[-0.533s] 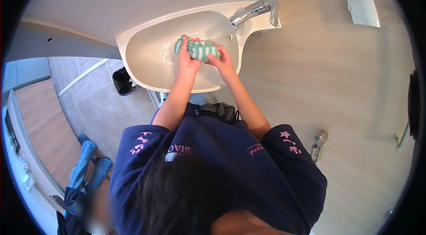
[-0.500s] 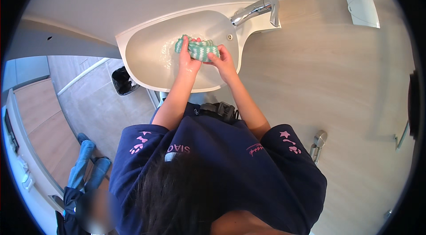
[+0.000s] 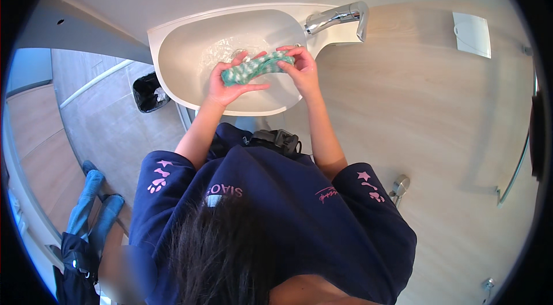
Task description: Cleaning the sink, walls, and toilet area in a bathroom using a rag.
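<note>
A wet green-and-white patterned cloth (image 3: 257,70) is stretched lengthwise over the white washbasin (image 3: 181,66). Its left end rests in the palm of my left hand (image 3: 226,90), whose thumb points out to the right below the cloth while the fingertips show beyond it. My right hand (image 3: 303,72) pinches the other end between thumb and fingers. Water ripples at the bottom of the basin behind the cloth. A chrome faucet (image 3: 335,18) stands at the basin's right end, apart from both hands.
Down to the left on the floor is a black-lined waste bin (image 3: 148,93). A person in blue jeans (image 3: 86,201) is at the lower left. A white panel (image 3: 472,34) is on the wood-look surface at right, with a hand shower (image 3: 400,185) lower down.
The cloth has gone from a folded bundle to a longer, drawn-out strip. My hands have moved apart, and the left one has turned and spread its fingers. My view has shifted slightly.
</note>
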A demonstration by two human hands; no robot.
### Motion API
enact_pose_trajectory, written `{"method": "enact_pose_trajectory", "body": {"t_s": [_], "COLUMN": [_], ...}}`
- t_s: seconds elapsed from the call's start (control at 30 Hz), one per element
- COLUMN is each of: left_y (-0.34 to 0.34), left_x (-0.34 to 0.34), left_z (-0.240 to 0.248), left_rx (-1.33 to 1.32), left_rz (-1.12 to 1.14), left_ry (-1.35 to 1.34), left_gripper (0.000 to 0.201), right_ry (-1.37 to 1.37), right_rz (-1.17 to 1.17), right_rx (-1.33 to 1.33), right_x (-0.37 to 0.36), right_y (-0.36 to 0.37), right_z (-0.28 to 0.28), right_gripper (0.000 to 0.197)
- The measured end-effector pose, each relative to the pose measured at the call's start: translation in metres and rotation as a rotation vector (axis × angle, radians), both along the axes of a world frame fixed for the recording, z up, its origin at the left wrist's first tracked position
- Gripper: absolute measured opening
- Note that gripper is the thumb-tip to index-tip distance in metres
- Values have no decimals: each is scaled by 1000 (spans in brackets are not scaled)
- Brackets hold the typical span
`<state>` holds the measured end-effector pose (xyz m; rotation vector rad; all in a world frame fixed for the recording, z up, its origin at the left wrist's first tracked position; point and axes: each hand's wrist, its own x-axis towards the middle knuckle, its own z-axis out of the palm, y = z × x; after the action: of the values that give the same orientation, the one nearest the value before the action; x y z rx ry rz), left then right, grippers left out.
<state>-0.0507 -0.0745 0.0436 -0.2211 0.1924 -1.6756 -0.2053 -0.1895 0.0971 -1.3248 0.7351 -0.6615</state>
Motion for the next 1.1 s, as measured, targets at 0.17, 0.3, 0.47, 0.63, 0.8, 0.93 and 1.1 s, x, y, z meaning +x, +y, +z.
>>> {"method": "enact_pose_trajectory", "body": {"t_s": [0.17,0.3,0.47,0.63,0.8,0.93,1.1], "left_y": [1,0,-6,-17,-13,-7,-2], "left_x": [19,21,22,25,16,14,17], "left_z": [-4,-14,-21,-5,-12,-5,-15], "left_rx": [-150,-90,136,-137,-188,-114,-113], "left_rz": [-322,-509,-508,-746,-624,-485,-499], "left_ry": [-259,-710,-587,-1339,-1346,-1447,-1552], "left_gripper": [66,58,55,50,46,44,40], "right_ry": [46,138,199,171,222,235,289], "right_rz": [150,90,181,173,244,125,248], "right_rx": [-180,-53,-64,34,-122,178,-6], "right_x": [-3,-1,-11,-9,-21,-19,-29], "right_y": [-15,-14,-16,-13,-19,-14,-22], "right_z": [23,36,33,36,22,31,29], "right_gripper": [29,31,31,31,25,18,20]}}
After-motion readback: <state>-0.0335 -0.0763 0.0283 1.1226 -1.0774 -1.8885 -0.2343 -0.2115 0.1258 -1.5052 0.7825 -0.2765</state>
